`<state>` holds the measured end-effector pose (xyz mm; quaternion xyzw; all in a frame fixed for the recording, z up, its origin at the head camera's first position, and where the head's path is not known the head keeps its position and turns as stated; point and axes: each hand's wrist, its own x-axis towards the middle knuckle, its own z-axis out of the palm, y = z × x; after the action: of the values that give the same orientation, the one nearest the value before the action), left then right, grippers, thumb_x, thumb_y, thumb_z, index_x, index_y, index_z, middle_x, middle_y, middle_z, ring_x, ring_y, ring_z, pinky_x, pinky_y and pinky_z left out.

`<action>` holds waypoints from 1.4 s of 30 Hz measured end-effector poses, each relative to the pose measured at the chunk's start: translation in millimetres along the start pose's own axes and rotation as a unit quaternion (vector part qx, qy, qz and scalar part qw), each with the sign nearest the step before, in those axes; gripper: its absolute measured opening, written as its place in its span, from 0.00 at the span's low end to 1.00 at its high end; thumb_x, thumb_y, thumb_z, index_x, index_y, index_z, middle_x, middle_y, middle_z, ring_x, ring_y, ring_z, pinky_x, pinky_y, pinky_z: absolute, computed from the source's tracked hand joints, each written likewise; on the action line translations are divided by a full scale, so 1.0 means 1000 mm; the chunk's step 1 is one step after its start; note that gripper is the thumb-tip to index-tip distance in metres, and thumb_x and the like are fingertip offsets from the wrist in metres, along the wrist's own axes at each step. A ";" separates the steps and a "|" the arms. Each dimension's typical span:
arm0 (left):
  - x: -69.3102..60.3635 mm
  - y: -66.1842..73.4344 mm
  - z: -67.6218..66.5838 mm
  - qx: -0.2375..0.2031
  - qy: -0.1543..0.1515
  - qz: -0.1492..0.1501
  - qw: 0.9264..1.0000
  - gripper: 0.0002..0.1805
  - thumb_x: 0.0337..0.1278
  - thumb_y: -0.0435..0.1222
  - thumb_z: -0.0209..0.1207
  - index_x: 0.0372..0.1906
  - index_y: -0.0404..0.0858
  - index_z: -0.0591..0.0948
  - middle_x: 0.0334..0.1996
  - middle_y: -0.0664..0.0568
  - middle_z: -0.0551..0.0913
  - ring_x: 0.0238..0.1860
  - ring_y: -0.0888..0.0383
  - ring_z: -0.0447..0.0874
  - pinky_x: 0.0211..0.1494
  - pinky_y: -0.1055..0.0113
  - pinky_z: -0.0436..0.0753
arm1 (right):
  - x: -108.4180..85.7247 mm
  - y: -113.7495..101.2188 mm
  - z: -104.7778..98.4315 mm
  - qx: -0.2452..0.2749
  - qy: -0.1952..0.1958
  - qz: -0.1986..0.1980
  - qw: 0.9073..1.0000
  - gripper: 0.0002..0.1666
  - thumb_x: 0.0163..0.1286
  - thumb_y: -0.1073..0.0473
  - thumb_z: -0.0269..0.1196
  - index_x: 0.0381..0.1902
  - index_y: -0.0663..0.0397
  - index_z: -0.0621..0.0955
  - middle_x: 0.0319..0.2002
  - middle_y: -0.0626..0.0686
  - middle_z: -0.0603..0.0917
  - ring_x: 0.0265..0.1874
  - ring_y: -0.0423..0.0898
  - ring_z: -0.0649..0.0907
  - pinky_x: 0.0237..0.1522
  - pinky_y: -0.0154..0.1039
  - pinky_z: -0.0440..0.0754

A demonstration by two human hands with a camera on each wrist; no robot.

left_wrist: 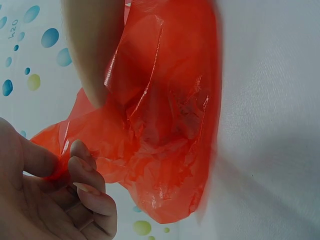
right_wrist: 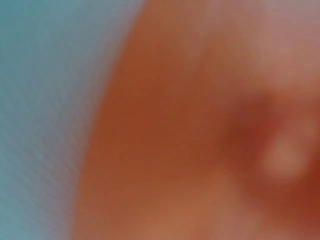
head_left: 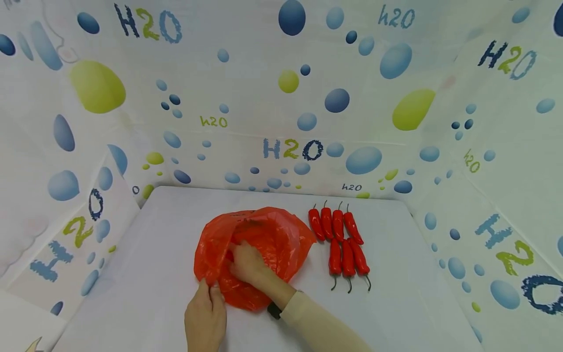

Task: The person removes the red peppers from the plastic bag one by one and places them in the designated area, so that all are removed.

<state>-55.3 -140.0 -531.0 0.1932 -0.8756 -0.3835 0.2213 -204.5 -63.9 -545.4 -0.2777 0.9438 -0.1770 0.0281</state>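
A red plastic bag (head_left: 292,237) lies spread with its mouth open on the white table. My left hand (head_left: 205,315) pinches the bag's near-left edge between thumb and fingers; in the left wrist view that hand (left_wrist: 65,195) has the thin film (left_wrist: 165,120) at its thumb and fingertips. My right hand (head_left: 248,264) reaches inside the bag, close to its left wall. Its fingertips are partly covered, so whether they hold anything is hidden. The right wrist view is a blur of orange-red and skin tones.
Several red chili peppers (head_left: 337,225) with thin stems lie right of the bag, in a back row and a front row. A dark band (head_left: 274,310) shows at the right wrist beside a cream sleeve (head_left: 316,320). Patterned curtains (head_left: 246,88) enclose the table (head_left: 162,274).
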 end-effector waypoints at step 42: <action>0.006 0.000 0.001 0.004 0.000 -0.007 1.000 0.11 0.77 0.35 0.50 0.33 0.39 0.75 0.22 0.53 0.77 0.23 0.52 0.74 0.31 0.55 0.71 | -0.048 0.010 -0.046 0.277 0.102 0.117 0.948 0.32 0.67 0.56 0.74 0.66 0.48 0.78 0.51 0.47 0.88 0.43 0.42 0.87 0.41 0.39 0.88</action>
<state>-61.4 -142.4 -530.4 0.1996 -0.8759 -0.3815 0.2176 -176.4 -16.1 -508.1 -0.1268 0.8814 -0.4543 0.0276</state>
